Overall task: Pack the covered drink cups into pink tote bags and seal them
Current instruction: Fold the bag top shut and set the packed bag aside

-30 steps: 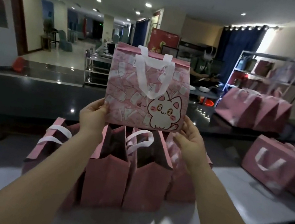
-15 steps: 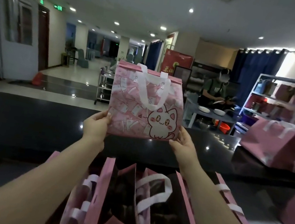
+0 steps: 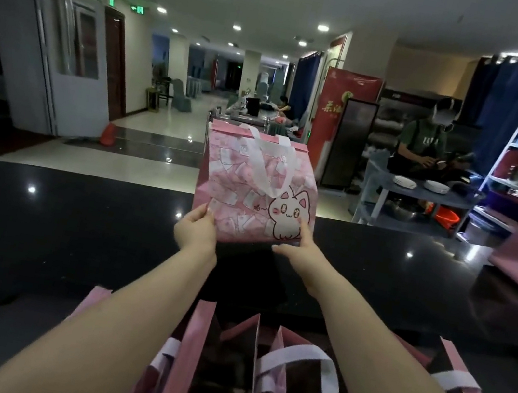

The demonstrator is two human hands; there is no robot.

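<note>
Tote bag (image 3: 252, 188): upright, top closed, I see it over the dark worktop (image 3: 74, 227).
Left grip (image 3: 196, 234): pinches bottom-left corner.
Right grip (image 3: 299, 254): pinches bottom-right corner, forefinger on front.

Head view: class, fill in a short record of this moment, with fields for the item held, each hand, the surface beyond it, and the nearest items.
Held item: pink tote bag with a cat print, upright, top looks closed
Left: left hand grips its lower left corner
Right: right hand grips its lower right corner
Surface: black counter beneath the bag; contact unclear
Nearest items: open pink bags with white handles, below the arms
</note>
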